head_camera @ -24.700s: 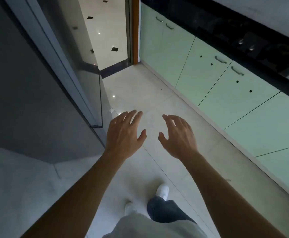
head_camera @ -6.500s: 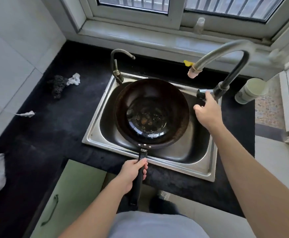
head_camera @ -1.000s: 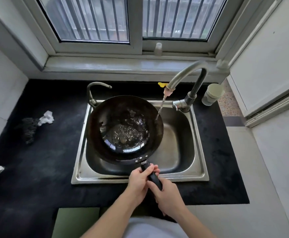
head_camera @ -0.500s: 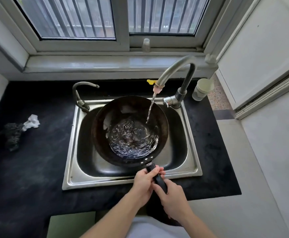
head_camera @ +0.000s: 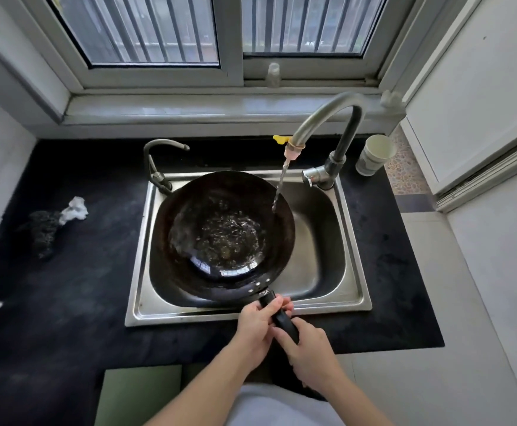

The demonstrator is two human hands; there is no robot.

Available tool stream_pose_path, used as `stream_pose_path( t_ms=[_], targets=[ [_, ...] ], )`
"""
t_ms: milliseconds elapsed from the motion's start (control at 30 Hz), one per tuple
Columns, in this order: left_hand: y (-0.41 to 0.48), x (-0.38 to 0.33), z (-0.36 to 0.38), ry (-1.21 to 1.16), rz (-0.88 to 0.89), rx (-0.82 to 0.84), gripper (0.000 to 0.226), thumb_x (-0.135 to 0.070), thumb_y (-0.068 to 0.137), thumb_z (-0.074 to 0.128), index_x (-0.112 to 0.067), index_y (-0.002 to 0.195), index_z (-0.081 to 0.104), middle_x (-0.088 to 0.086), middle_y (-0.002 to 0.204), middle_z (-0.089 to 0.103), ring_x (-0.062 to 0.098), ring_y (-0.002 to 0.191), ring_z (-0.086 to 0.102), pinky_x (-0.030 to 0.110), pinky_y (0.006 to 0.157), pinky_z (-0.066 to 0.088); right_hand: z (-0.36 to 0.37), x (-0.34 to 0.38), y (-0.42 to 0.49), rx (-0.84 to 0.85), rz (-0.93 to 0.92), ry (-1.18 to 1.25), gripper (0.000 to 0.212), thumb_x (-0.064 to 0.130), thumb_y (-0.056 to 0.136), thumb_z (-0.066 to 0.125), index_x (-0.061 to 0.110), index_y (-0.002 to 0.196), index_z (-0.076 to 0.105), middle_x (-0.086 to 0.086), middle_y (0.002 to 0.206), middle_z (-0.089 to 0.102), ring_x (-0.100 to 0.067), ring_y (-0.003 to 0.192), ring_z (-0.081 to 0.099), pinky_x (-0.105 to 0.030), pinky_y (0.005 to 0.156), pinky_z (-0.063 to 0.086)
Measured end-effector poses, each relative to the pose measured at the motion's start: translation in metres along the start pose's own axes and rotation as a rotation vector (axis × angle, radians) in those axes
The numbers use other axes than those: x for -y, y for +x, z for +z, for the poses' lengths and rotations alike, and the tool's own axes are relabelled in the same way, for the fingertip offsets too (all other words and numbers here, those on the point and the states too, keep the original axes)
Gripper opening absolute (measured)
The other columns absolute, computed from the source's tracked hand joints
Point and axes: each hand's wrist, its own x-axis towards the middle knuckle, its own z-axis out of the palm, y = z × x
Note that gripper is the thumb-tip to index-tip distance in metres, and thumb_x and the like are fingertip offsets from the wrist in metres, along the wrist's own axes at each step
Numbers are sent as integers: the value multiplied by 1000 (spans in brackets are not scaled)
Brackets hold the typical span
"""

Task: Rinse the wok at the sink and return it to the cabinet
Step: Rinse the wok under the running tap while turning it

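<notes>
A dark round wok (head_camera: 186, 216) sits over the left part of the steel sink (head_camera: 328, 241), with water swirling in its bottom. Its black handle (head_camera: 277, 315) points toward me. My left hand (head_camera: 255, 325) grips the handle close to the bowl, and my right hand (head_camera: 308, 348) grips it just behind. A tall curved tap (head_camera: 328, 118) at the sink's back right runs a thin stream of water onto the wok's right inner wall.
A smaller tap (head_camera: 156, 161) stands at the sink's back left. A pale cup (head_camera: 374, 155) stands right of the big tap. A dark scourer (head_camera: 43, 229) and crumpled white paper (head_camera: 74, 209) lie on the black counter at left. A green cabinet door (head_camera: 137, 395) is below.
The wok has shifted slightly left in the sink, so the stream now lands on its right wall instead of nearer the middle. Both hands keep their grip on the handle.
</notes>
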Motion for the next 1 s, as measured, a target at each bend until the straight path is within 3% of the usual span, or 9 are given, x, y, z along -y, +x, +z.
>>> stream_pose_path(
  t_ms=[267,467,567,700,800,1000],
  targets=[
    [0,12,14,44,-28,2,29,-2,93,61,17,115,60,16,88,70,20,73,68,27,69,57,-8,-13,-11,-48,23,17,18,42,94,63,34,79,56,8,61,61,1,53,58,-14,51,40],
    [1,-3,25,7,8,8,15,-2,93,60,10,102,62,17,82,69,21,67,65,28,65,57,-13,-10,6,-67,-6,0,21,47,93,60,27,93,64,9,72,66,-6,65,61,-16,56,43],
    [-1,-7,20,18,28,-25,14,-3,94,59,9,100,64,16,81,69,20,68,67,31,71,57,-9,-6,10,-39,-29,-1,19,45,94,60,27,95,64,12,70,63,-3,64,60,-14,56,42],
    [-9,-6,9,27,31,-33,16,-4,94,59,10,99,66,17,81,69,23,73,67,34,79,56,1,-9,6,-17,-8,-5,30,49,93,59,25,110,66,7,83,70,-6,71,63,-16,63,43],
    [-13,0,4,40,8,-36,16,-2,95,58,10,100,66,17,84,70,23,77,68,32,80,58,5,-11,-2,4,21,2,21,48,93,60,29,99,64,7,71,66,-6,59,61,-16,52,42],
    [-13,11,9,75,-37,-21,24,-2,94,59,15,111,63,17,87,70,23,82,67,31,80,58,2,-21,-13,-31,43,4,21,45,92,62,25,91,65,7,70,67,-6,59,61,-16,52,42]
  ],
)
